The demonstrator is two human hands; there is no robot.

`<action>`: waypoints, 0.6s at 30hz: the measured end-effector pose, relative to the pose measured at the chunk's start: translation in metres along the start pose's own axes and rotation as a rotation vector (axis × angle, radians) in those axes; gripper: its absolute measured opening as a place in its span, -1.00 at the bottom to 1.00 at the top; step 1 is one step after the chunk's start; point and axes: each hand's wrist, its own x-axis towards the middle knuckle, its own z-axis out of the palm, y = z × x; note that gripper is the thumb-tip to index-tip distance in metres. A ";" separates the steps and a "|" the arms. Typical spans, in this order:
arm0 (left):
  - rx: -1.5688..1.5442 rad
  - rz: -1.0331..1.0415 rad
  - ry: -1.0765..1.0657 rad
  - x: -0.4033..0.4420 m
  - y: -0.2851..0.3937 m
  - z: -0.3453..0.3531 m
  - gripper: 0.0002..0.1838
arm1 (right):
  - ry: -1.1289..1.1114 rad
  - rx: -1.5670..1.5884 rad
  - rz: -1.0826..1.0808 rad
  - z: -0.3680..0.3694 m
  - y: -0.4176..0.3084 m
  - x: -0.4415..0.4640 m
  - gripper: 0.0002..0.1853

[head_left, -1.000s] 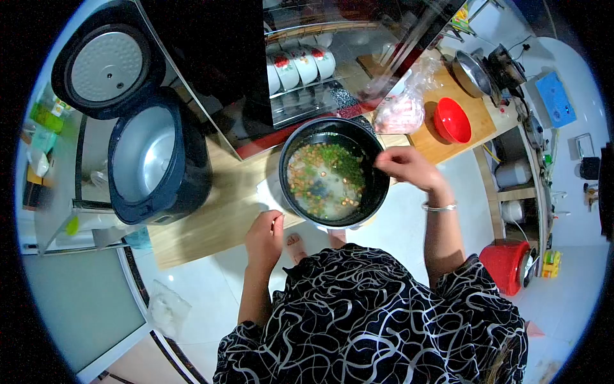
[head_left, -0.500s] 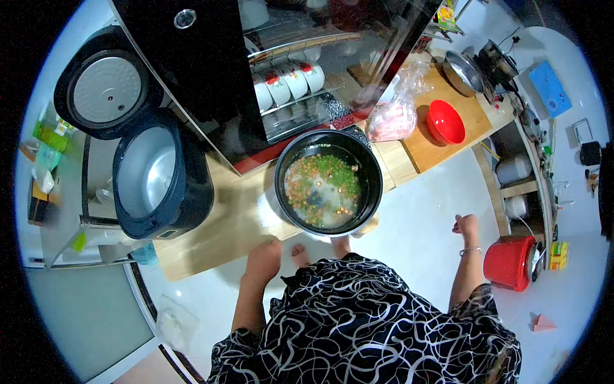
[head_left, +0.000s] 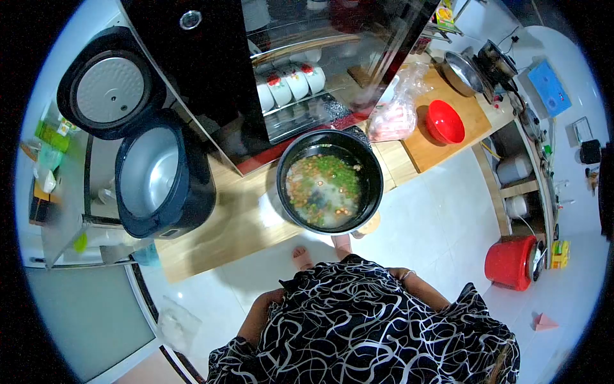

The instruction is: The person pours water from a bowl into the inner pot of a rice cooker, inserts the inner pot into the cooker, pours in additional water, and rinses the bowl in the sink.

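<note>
My left hand [head_left: 275,296] rests against the front of my black-and-white patterned shirt [head_left: 371,320], its fingers hidden by the cloth. At the other side my right hand [head_left: 399,274], with a bracelet at the wrist, is also against the shirt; its fingers are tucked out of sight. Ahead of both hands, apart from them, a dark inner pot [head_left: 281,192] stands at the counter's edge. In it are water, green peas [head_left: 339,171], orange-brown diced bits [head_left: 304,176] and a pale heap under the water. To the left stands a rice cooker [head_left: 198,195] with its lid raised and its silver inside bare.
Behind the pot is a glass-fronted cabinet [head_left: 192,77] with flowered cups [head_left: 295,83]. A cutting board [head_left: 435,150] at right carries a red bowl [head_left: 446,121] and a plastic bag [head_left: 393,121]. A red bin [head_left: 508,262] stands on the floor. The wooden counter [head_left: 217,246] runs below the cooker.
My right hand has swung in from the far right to the shirt front. My left hand has drawn back from near the counter to the shirt. The pot has not visibly moved.
</note>
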 end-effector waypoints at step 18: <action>-0.159 0.005 0.071 -0.004 -0.013 -0.013 -0.78 | 0.394 -0.632 -0.051 0.022 -0.076 -0.057 -0.71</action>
